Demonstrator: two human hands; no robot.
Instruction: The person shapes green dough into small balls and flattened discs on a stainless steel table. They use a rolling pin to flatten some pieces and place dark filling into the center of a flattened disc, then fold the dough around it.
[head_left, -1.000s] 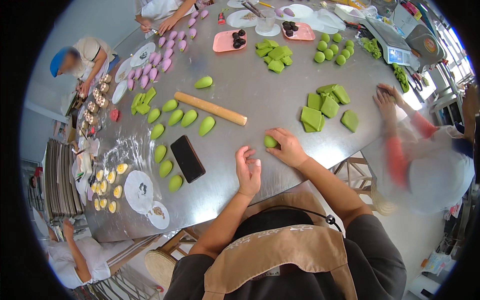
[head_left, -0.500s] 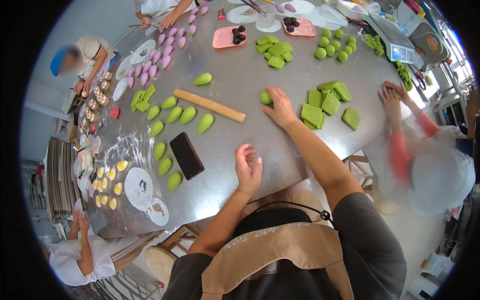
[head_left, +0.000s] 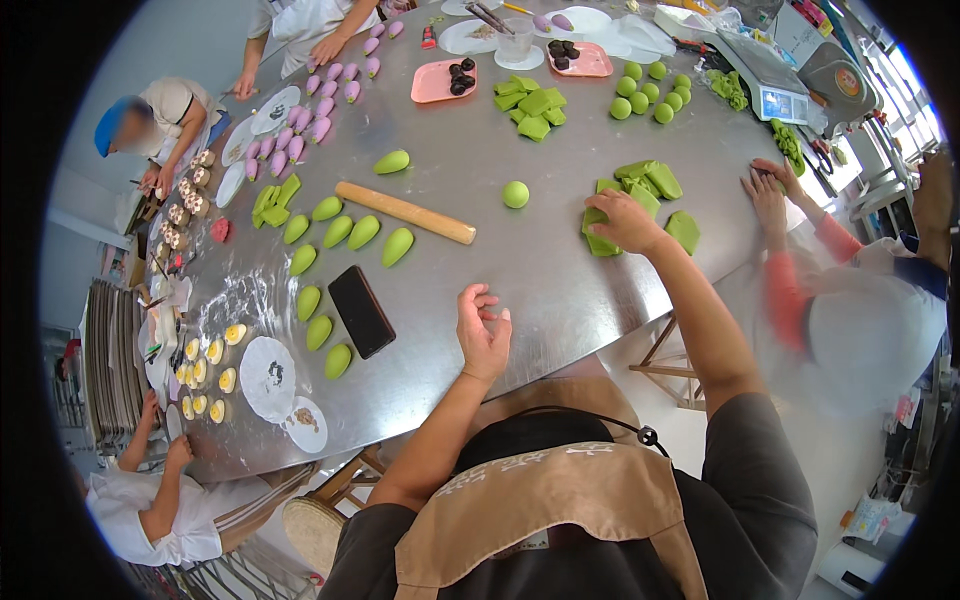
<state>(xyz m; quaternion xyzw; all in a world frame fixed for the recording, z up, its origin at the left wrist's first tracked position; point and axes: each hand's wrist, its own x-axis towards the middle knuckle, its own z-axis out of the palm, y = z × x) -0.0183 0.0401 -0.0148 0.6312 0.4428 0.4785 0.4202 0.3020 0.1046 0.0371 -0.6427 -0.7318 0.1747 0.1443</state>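
1. Head view, 12 o'clock at the upper edge: the right hand [head_left: 622, 220] bends its fingers over the near left of a stack of green slices [head_left: 648, 182]; whether it pinches one I cannot tell, since the palm hides the contact.
2. The left hand [head_left: 485, 332] is loosely curled, seemingly holding nothing, near the edge of the steel table [head_left: 560, 290].
3. The green ball [head_left: 515, 194] rests alone on the table, between 9 and 10 o'clock from the right hand and about 12 from the left.
4. The slices look soft and likely to cling, so a light hold on one corner, peeling slowly, should part a single piece without dents. The loose slice [head_left: 683, 232] at 3 o'clock from the right hand looks easier to lift.
5. The ball calls for light fingers too; the rolling pin [head_left: 405, 212], at 9 o'clock from it, would best be kept from rolling into the egg-shaped green pieces [head_left: 397, 247].
6. Writing: pale marks, probably lettering, cross the tan apron [head_left: 545, 500] at 6 o'clock. The digital scale [head_left: 775, 88], at 1 to 2 o'clock from the right hand, has a lit display. The phone [head_left: 361, 312], at 9 from the left hand, shows a dark screen.
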